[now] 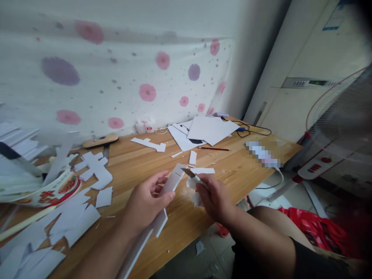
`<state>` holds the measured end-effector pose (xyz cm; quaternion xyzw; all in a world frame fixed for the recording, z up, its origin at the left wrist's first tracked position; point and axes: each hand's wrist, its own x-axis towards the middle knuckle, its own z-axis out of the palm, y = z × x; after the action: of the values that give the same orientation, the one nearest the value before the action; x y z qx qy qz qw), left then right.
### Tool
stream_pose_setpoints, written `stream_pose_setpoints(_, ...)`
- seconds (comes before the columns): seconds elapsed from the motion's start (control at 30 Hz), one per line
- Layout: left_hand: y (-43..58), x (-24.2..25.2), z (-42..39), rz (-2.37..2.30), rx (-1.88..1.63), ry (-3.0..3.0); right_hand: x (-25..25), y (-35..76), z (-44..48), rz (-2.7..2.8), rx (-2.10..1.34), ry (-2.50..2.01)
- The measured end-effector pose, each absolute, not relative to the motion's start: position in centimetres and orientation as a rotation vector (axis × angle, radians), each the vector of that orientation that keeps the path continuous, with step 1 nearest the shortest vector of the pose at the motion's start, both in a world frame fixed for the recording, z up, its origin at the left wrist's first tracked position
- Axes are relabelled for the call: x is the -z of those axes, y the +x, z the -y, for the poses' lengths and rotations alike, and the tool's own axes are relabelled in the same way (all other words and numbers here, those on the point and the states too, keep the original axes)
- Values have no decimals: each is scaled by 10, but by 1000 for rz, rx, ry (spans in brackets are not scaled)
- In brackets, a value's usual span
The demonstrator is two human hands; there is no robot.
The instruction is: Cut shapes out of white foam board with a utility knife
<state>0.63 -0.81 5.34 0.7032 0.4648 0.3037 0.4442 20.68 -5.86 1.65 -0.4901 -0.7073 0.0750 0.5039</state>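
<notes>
My left hand (148, 201) is closed around a long white strip of card or foam board (174, 180), thumb on top, holding it tilted above the wooden table (180, 221). My right hand (213, 197) is closed on a small knife (192, 175) whose blade tip touches the upper end of the strip. A crumpled white tissue (195, 195) is also tucked in the right hand.
White cut-outs (94, 168) and scraps (69, 221) cover the table's left side. Paper sheets (209, 130), a red pencil (213, 148), two small glue bottles (147, 126) and a wooden-handled tool (100, 140) lie at the back. A fan (340, 128) and a red bag (314, 228) are at the right.
</notes>
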Motion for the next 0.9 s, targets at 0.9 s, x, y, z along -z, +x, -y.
stream_pose_setpoints(0.9,20,-54,33,-1422,-579,1891,-17,188,28,1096,-1131,-984)
